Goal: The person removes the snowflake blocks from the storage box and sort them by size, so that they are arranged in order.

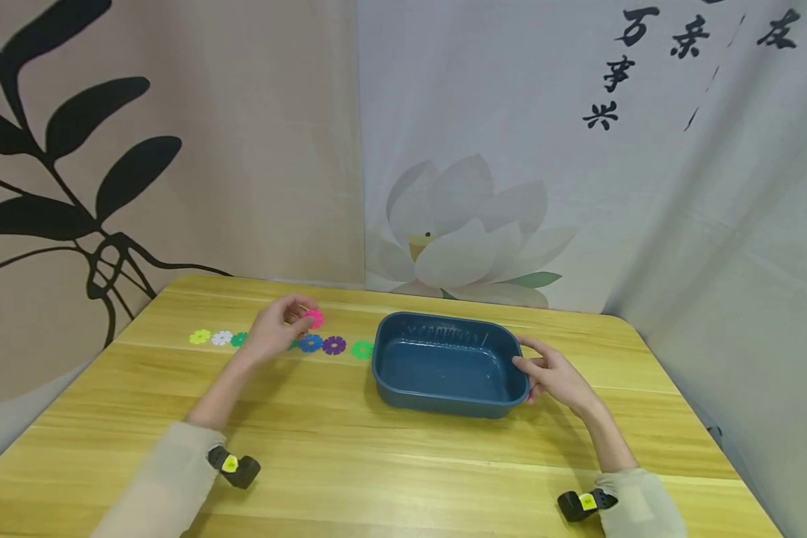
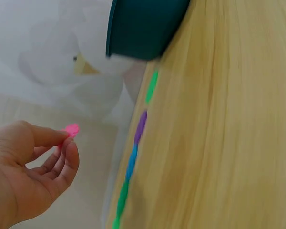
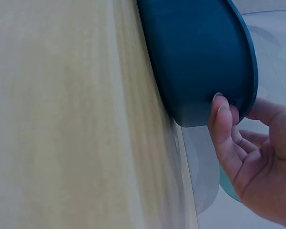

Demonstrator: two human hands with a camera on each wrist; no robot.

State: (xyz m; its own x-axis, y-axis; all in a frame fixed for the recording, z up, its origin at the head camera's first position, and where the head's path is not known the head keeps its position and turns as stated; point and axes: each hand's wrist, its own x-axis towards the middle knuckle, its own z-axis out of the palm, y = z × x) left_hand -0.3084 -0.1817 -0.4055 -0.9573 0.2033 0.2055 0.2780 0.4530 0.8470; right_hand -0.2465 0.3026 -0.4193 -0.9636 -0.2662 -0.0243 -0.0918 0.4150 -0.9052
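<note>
My left hand point(image 1: 277, 326) pinches a pink flower-shaped plastic disc point(image 1: 314, 318) between thumb and fingers, raised above the table. In the left wrist view the same pink disc point(image 2: 72, 130) pokes out past the fingertips. Below it runs a row of similar discs: yellow point(image 1: 200, 337), white point(image 1: 222, 338), teal point(image 1: 240, 339), blue point(image 1: 311, 343), purple point(image 1: 334, 345) and green point(image 1: 362, 349). My left hand and forearm hide the middle of this row. My right hand point(image 1: 558, 377) grips the right end of a dark blue plastic basin point(image 1: 444, 403), its thumb at the rim and fingers against the outer wall.
The wooden table point(image 1: 350, 478) carries the basin right of the row, close to the green disc. Behind the table hangs a printed curtain point(image 1: 276, 149) with leaves, a lotus and dark characters. Each sleeve cuff bears a small black camera, such as the left one point(image 1: 242, 471).
</note>
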